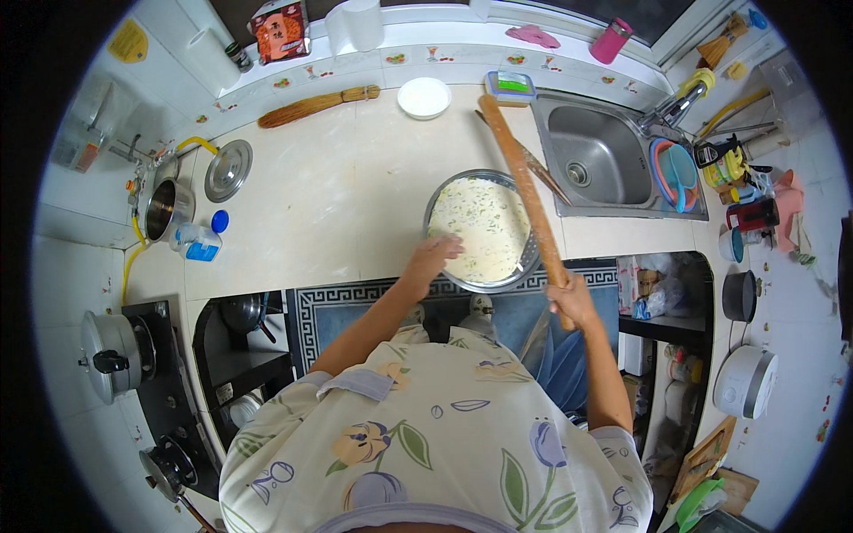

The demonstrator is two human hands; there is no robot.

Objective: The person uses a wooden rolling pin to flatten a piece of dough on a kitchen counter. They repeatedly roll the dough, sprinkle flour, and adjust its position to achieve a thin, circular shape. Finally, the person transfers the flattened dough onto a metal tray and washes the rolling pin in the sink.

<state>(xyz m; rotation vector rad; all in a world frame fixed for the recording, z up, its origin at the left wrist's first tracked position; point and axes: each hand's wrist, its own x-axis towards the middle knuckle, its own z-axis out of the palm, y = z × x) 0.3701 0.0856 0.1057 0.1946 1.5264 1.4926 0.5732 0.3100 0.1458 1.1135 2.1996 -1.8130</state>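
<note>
A round sheet of dough flecked with green bits lies in a round metal steamer tray with holes. The tray sits at the counter's front edge and juts slightly past it. My left hand reaches over the tray's left rim, its fingers at the dough's lower left edge; whether they press on it is hard to tell. In my right hand is the near end of a long wooden rolling pin. The pin slants up and left across the tray's right side, towards the sink.
Slim tongs or sticks lie under the pin beside the steel sink. Along the back are a white bowl, a straw brush and a plastic box. A metal lid, a pot and a blue-capped bottle stand left.
</note>
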